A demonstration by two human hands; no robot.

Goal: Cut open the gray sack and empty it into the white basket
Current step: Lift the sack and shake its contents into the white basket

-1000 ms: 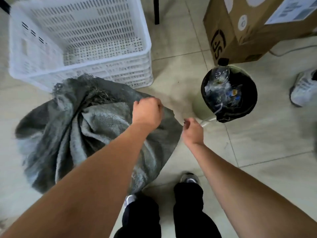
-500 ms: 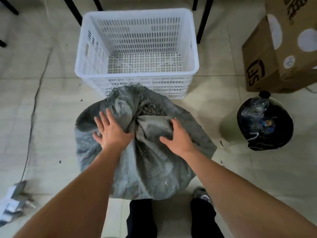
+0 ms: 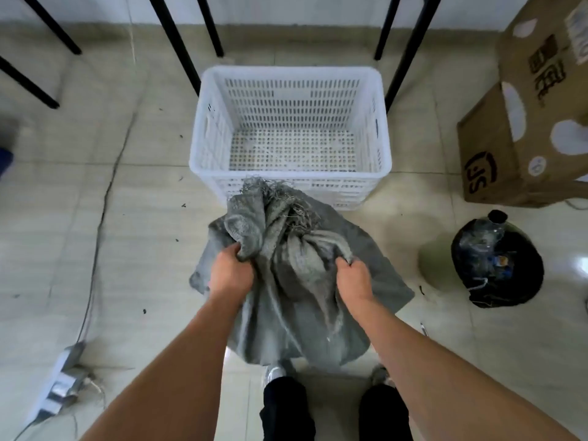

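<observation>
You've got both fists clamped on the gray sack (image 3: 296, 281), left hand (image 3: 230, 273) and right hand (image 3: 353, 280) bunching fabric below its tied neck, on the floor just near of the white basket (image 3: 291, 168).

Cardboard box (image 3: 525, 135) stands behind a black-lined bin (image 3: 496, 262).

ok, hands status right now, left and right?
Left hand: closed, gripping a fold of the gray sack.
Right hand: closed, gripping the sack's cloth on the other side.
</observation>
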